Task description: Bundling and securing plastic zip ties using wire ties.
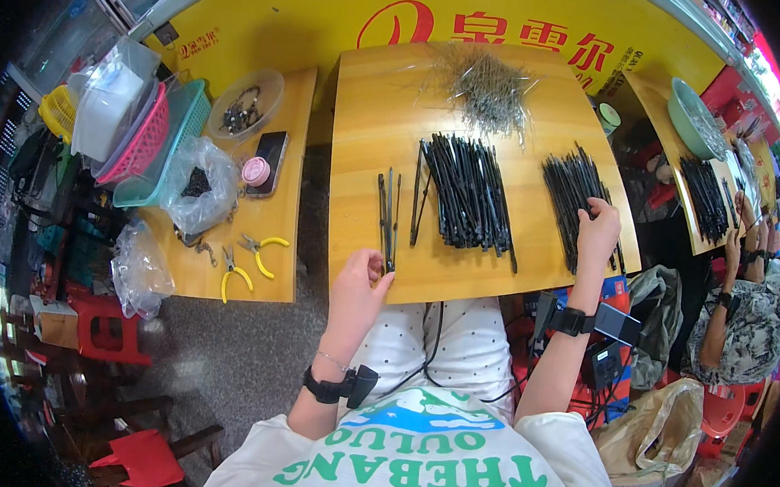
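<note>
My left hand [362, 286] is closed at the table's near edge, thumb and forefinger pinching the lower end of a thin black stick [394, 217]. A few similar sticks lie beside it, pointing away from me. My right hand [598, 234] bends its fingers down onto the right-hand pile of black sticks [565, 192], closed on one or more; how many is hidden. Between the hands lies a larger pile of black sticks [469, 195], roughly parallel. Toward the far edge, a loose heap of thin, shiny, wire-like pieces [489, 89] spreads out.
The wooden table [372, 91] stands against a yellow panel [288, 14]. A left side table carries yellow-handled pliers [260, 255], a phone [268, 160], a plastic bag [199, 183] and stacked baskets [137, 139]. At right, another person [743, 310] sits by a table with black sticks [703, 198].
</note>
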A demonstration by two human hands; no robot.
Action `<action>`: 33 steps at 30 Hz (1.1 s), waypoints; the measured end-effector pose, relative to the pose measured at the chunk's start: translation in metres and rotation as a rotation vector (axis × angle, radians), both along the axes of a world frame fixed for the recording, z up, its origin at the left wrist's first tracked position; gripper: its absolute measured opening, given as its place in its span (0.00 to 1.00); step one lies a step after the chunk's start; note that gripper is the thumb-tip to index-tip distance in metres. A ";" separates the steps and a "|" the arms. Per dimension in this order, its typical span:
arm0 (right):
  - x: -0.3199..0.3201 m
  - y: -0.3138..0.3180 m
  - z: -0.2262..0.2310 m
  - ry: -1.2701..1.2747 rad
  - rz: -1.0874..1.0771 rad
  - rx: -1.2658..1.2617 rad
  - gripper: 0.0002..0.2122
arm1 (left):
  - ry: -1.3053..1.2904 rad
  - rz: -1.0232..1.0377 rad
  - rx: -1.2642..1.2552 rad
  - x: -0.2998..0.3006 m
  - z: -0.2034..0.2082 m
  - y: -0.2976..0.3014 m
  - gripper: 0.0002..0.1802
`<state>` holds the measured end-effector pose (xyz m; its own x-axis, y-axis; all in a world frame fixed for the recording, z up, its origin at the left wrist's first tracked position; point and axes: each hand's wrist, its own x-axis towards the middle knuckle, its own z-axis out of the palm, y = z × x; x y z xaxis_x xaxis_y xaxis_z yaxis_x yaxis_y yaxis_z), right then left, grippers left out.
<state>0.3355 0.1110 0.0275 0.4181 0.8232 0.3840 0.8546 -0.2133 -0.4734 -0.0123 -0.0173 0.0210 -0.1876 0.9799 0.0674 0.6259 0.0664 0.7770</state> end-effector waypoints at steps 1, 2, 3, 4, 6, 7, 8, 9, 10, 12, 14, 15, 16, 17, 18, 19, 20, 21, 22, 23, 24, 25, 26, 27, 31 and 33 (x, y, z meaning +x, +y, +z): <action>0.000 0.000 0.000 0.005 0.006 0.000 0.13 | 0.010 -0.001 0.000 -0.001 -0.002 0.001 0.16; 0.000 -0.001 0.000 0.010 0.012 0.000 0.13 | 0.021 -0.003 0.001 -0.001 -0.002 0.002 0.17; 0.000 -0.001 0.000 0.009 0.012 0.004 0.13 | 0.019 -0.002 0.004 -0.001 -0.001 0.003 0.17; 0.000 -0.002 -0.001 0.011 0.026 0.014 0.13 | 0.054 -0.008 -0.011 0.000 0.001 0.002 0.18; 0.000 -0.002 0.000 0.012 0.041 0.026 0.13 | 0.088 -0.013 -0.025 0.003 0.007 0.002 0.18; -0.002 -0.003 0.002 0.026 0.048 0.035 0.13 | 0.105 -0.033 -0.029 0.005 0.010 0.001 0.18; -0.003 -0.004 0.003 0.039 0.055 0.044 0.13 | 0.123 -0.053 -0.034 0.007 0.012 0.001 0.17; -0.004 -0.005 0.003 0.038 0.054 0.044 0.13 | 0.122 -0.054 -0.034 0.009 0.014 0.001 0.17; -0.006 -0.005 0.005 0.061 0.078 0.074 0.13 | 0.137 -0.049 -0.042 0.010 0.017 0.001 0.14; -0.010 -0.006 0.008 0.083 0.100 0.103 0.13 | 0.151 -0.046 -0.050 0.009 0.013 0.001 0.12; -0.021 -0.007 0.019 0.153 0.153 0.093 0.12 | 0.110 -0.040 0.020 0.004 0.002 0.001 0.09; -0.025 -0.007 0.021 0.151 0.154 0.091 0.12 | 0.108 -0.039 0.018 0.003 -0.002 0.001 0.09; -0.028 -0.007 0.024 0.173 0.173 0.096 0.12 | 0.110 -0.019 0.028 0.003 -0.002 0.002 0.08; -0.031 -0.007 0.026 0.196 0.193 0.101 0.12 | 0.111 0.002 0.037 0.004 -0.002 0.002 0.07; -0.034 -0.007 0.028 0.198 0.193 0.103 0.12 | 0.114 0.003 0.039 0.003 0.000 0.002 0.07; -0.037 -0.008 0.029 0.232 0.216 0.090 0.12 | 0.109 -0.005 0.022 0.002 0.000 0.002 0.08; -0.039 -0.007 0.029 0.266 0.238 0.077 0.11 | 0.104 -0.011 0.004 0.001 0.001 0.002 0.10; -0.041 -0.007 0.028 0.264 0.237 0.077 0.11 | 0.102 -0.012 0.004 0.000 0.003 0.002 0.10; -0.043 -0.007 0.027 0.275 0.252 0.063 0.11 | 0.170 -0.009 -0.045 -0.002 0.007 0.001 0.11; -0.044 -0.007 0.025 0.287 0.267 0.050 0.11 | 0.238 -0.006 -0.095 -0.002 0.010 0.000 0.12; -0.045 -0.006 0.021 0.288 0.268 0.050 0.11 | 0.239 -0.004 -0.094 -0.002 0.012 0.001 0.12; -0.046 -0.006 0.016 0.305 0.286 0.036 0.10 | 0.241 0.023 -0.095 0.001 0.012 0.002 0.12; -0.046 -0.006 0.013 0.324 0.304 0.023 0.10 | 0.243 0.049 -0.095 0.002 0.012 0.003 0.12; -0.047 -0.006 0.009 0.324 0.303 0.024 0.10 | 0.243 0.048 -0.094 0.003 0.011 0.004 0.12; -0.056 -0.011 0.008 0.336 0.346 -0.004 0.10 | 0.242 0.027 -0.026 0.005 0.004 0.008 0.11; -0.056 -0.010 0.004 0.328 0.358 -0.039 0.10 | 0.254 0.019 -0.006 0.006 0.001 0.009 0.11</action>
<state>0.2797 0.1009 0.0319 0.2003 0.9485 0.2456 0.6846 0.0438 -0.7276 -0.0066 -0.0082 0.0221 -0.1842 0.9768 0.1093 0.7994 0.0842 0.5949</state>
